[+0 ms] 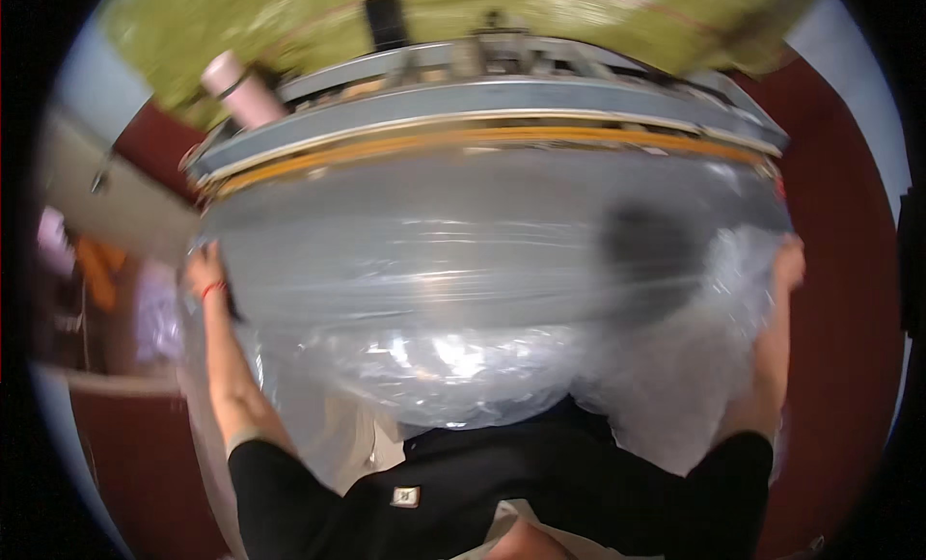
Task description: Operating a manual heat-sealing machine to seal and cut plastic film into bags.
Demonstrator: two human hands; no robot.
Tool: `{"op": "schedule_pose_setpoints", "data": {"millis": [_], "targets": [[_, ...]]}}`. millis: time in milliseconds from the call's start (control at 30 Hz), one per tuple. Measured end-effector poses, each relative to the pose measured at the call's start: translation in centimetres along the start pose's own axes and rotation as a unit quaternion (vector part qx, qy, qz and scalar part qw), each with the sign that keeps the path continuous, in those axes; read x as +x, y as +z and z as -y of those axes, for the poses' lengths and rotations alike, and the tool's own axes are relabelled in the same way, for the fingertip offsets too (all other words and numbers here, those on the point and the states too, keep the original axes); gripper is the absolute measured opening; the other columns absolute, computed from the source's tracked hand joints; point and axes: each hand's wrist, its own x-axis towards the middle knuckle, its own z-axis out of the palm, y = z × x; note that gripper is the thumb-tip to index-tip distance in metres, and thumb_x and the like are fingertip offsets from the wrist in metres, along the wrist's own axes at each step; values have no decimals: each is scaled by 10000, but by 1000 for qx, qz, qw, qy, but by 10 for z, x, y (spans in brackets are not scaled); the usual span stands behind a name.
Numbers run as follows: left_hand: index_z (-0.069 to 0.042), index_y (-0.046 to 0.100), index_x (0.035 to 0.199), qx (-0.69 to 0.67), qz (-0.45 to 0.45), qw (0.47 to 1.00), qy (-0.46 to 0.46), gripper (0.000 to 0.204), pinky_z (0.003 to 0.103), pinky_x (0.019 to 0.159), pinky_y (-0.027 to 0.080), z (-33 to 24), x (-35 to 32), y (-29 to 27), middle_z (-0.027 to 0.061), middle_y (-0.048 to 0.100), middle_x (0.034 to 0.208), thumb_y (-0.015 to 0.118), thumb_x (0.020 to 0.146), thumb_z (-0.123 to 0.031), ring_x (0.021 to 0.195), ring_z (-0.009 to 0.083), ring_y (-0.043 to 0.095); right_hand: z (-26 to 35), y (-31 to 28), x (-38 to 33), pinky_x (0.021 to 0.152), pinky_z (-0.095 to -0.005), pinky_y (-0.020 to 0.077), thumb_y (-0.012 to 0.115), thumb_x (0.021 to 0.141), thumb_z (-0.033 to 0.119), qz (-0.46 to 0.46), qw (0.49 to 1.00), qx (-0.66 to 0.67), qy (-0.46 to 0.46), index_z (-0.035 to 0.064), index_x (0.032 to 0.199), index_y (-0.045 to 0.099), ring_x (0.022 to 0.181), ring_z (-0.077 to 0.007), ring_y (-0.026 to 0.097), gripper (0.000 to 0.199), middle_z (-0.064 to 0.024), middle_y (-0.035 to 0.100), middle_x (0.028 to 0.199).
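Note:
A wide sheet of clear plastic film (453,367) lies across the grey table surface (405,203) and hangs over its near edge against my black shirt, wrinkled and shiny there. My left hand (204,269), with a red band at its wrist, is closed on the film's left edge. Far out on the opposite side, my right hand (789,261) is closed on the film's right edge, where the plastic bunches up. Both arms are spread wide. Fingertips on both sides are small and partly blurred.
Along the far side runs a long grey metal machine beam (463,102) with an orange strip (463,137) below it. A pink bottle (236,85) leans at its left end. Yellow-green sheeting (318,20) lies behind. Blurred lilac and orange items (101,271) sit at far left.

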Motion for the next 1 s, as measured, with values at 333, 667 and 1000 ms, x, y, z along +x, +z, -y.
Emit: {"op": "schedule_pose_setpoints", "data": {"millis": [333,667,1000], "targets": [[-34,553,998,-561,459,639,259,255,243,707,411,-265,-261,-109,87,570,993,502,825,-214,885,155,541,-9,-4,-1,646,-466,406,463,813,335,-16,992,67,-104,43,807,510,778,-383,542,296,-203,576,777],[11,492,1043,-269,697,25,664,305,373,832,365,-345,-535,-151,175,540,965,511,819,-196,925,279,507,-8,3,1,607,-478,399,439,832,298,-31,989,61,-131,51,804,504,715,-391,543,256,-194,570,704],[-10,486,849,-311,415,618,590,200,335,663,418,-316,-539,-51,125,518,761,610,717,-94,741,294,508,-4,-2,-3,647,-474,405,428,838,292,-13,994,55,-96,46,839,512,749,-384,546,259,-210,573,746]]}}
